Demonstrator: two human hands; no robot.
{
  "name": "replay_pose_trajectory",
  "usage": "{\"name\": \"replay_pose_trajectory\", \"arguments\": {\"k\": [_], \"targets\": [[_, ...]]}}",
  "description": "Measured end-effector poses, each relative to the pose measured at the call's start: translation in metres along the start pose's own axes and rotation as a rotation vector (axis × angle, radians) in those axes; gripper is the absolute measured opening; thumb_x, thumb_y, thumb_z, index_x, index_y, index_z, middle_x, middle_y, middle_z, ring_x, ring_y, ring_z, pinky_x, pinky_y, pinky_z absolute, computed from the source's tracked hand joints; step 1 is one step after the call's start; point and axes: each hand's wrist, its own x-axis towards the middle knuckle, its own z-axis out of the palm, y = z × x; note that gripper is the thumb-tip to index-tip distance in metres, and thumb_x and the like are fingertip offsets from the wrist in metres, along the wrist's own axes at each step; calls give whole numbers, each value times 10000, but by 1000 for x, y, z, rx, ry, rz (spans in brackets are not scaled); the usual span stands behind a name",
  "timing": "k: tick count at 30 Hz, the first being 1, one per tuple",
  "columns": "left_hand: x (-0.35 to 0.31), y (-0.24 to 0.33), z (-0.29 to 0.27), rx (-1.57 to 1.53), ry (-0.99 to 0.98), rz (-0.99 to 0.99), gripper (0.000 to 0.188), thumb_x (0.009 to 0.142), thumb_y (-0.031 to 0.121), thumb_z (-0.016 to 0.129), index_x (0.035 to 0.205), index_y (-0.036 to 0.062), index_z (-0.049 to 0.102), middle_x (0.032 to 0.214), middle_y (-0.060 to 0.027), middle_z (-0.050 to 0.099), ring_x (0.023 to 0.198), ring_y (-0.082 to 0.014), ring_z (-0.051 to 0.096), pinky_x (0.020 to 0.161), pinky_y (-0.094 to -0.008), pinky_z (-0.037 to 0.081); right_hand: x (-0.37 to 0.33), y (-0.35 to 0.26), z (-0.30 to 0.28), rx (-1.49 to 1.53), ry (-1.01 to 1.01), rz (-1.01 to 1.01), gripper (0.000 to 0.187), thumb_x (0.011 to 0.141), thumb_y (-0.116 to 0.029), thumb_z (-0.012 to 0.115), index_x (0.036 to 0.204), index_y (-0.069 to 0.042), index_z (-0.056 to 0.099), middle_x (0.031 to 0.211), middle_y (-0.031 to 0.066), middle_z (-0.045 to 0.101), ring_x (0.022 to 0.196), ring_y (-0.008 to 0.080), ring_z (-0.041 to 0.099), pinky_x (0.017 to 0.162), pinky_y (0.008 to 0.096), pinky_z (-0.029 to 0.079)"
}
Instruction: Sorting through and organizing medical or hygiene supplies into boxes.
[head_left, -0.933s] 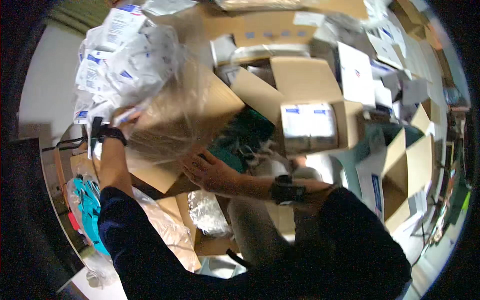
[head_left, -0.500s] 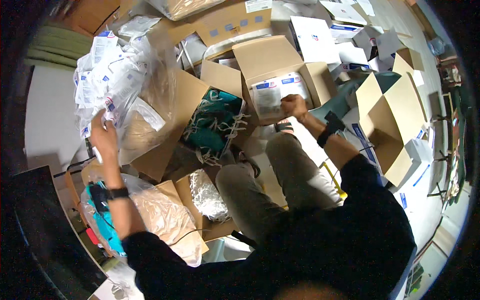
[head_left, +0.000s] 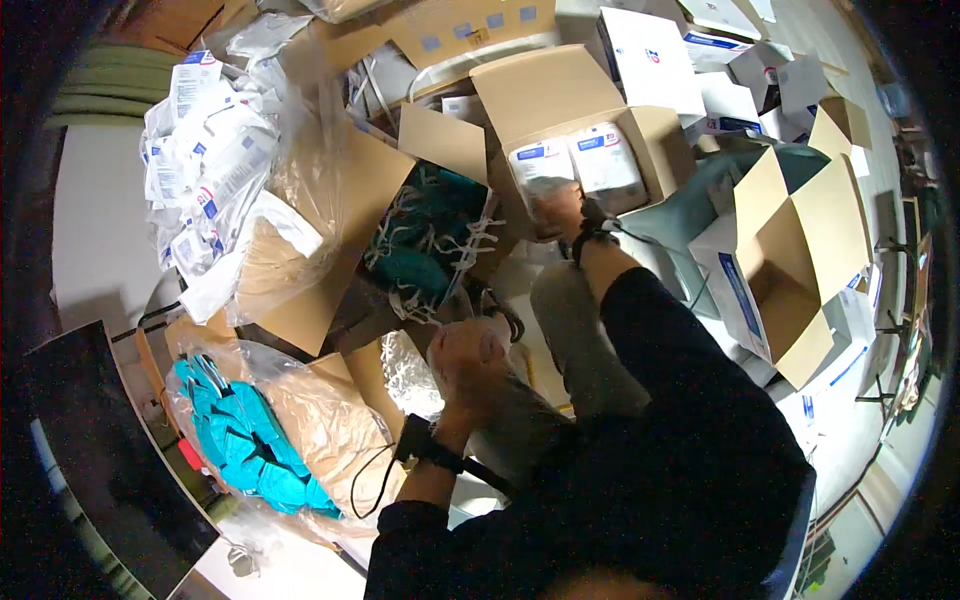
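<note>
My right hand [head_left: 560, 208] is at the near side of an open cardboard carton [head_left: 530, 85], against the lower end of the left white packet stack [head_left: 541, 161]. Beside that stack stands a second white packet stack [head_left: 606, 160] with a blue label. Motion smears the right fingers, so their grip is unclear. Over my left knee is my left hand [head_left: 470, 358], its fingers blurred and partly turned from view. Just beyond it lies a carton [head_left: 425, 235] holding dark green cloth items with white ties.
A clear bag of white packets [head_left: 215, 150] bulges at the far left. Nearer are a plastic bag with turquoise cloth [head_left: 250, 440] and a box of white shredded material [head_left: 408, 375]. To the right stand an open carton [head_left: 775, 270] and several white boxes [head_left: 655, 70].
My left hand has left the bag of white packets and come right and nearer, to my knee. My right hand has shifted left and slightly nearer along the carton.
</note>
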Motion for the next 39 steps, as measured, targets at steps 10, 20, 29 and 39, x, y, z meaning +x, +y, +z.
{"name": "replay_pose_trajectory", "arguments": {"k": [10, 20, 29, 39], "targets": [[-2, -30, 22, -190, 240, 62, 76, 729, 96, 649, 800, 72, 641, 838, -90, 649, 832, -291, 614, 833, -412, 440, -17, -33, -72, 223, -128, 87, 377, 752, -366, 723, 817, 2, 674, 753, 89, 681, 697, 206, 630, 653, 345, 507], [-4, -23, 13, -222, 298, 39, 44, 731, 63, 632, 774, 71, 639, 836, -91, 653, 847, -282, 616, 787, -396, 469, -50, -37, -124, 563, 143, -27, 227, 755, -95, 700, 894, 80, 668, 799, 112, 688, 665, 188, 631, 561, 322, 504], [15, 32, -19, -683, 243, -84, 259, 824, 168, 672, 1050, 45, 646, 960, -104, 653, 923, -224, 618, 838, -334, 479, -251, -39, -234, 1260, -379, -17, 453, 758, -100, 745, 1138, 51, 549, 1032, 150, 638, 889, 256, 630, 796, 376, 515], [-2, 98, -22, -991, 383, 2, 341, 790, 51, 710, 1079, 27, 530, 994, -128, 603, 932, -207, 596, 816, -326, 459, -373, -29, -237, 1215, -656, -113, 309, 821, -80, 694, 1095, 2, 579, 998, 100, 661, 893, 206, 641, 783, 354, 531]]}}
